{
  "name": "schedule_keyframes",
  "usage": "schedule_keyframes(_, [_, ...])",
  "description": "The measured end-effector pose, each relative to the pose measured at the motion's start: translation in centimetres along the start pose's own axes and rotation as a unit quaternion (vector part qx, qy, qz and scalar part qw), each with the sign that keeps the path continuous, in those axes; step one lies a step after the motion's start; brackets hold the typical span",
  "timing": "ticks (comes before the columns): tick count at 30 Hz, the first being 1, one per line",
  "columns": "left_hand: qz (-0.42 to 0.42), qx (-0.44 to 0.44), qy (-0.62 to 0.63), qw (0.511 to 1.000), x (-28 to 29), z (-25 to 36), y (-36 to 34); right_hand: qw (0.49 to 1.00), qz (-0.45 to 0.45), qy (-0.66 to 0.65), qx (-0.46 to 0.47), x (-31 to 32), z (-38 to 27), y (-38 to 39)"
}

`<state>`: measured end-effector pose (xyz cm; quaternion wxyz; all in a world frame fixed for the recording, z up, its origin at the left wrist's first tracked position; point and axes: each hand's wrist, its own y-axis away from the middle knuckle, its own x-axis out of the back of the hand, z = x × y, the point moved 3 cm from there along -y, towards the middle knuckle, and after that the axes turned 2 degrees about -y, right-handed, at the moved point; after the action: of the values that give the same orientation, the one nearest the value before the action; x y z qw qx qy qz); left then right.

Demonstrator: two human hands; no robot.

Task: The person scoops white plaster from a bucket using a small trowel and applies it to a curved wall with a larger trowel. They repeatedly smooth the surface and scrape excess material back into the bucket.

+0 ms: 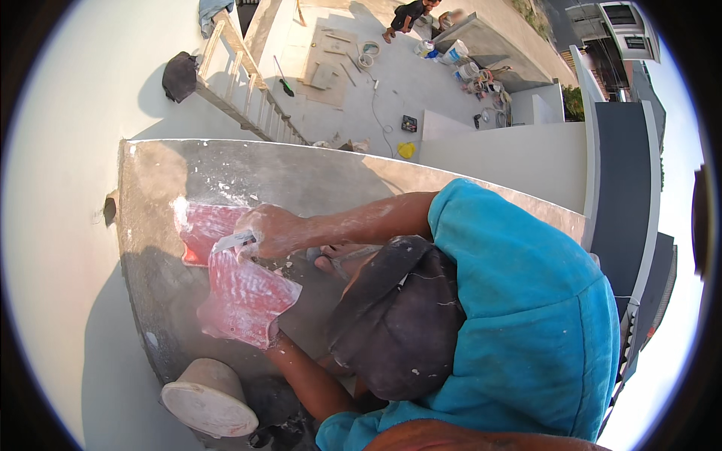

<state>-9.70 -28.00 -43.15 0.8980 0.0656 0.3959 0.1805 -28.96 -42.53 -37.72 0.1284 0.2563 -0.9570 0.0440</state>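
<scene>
My left hand [276, 336], mostly hidden, is closed at the lower edge of a red plastic putty board [248, 297] smeared with white putty. My right hand [269, 231], dusted white, is closed round a narrow grey-white scraper [235, 241], whose end meets the board's upper edge. Beside and partly behind that hand is a second red putty-smeared board [214, 224]; I cannot tell whether the hand holds it too. Both hands are above a grey concrete ledge [263, 177] spotted with white splashes. My bare foot [325, 263] shows behind the right forearm.
A white-crusted bucket [204, 402] stands on the ledge by the pale wall [60, 225]. The ledge's edge drops to a lower floor [406, 83]. Down there are a wooden ladder [241, 83], several buckets [468, 71], a yellow item [406, 149] and another person [410, 15].
</scene>
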Motion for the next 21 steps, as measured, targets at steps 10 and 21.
schedule_keyframes(10, [0.011,0.005,-0.009,1.000,0.3,0.2,-0.2,0.997,0.034,-0.034,-0.054,-0.1,-0.3,-0.3])
schedule_keyframes(21, [0.023,0.049,0.049,0.997,0.3,-0.5,-0.5,0.966,-0.031,-0.058,-0.249,1.4,0.9,-2.0])
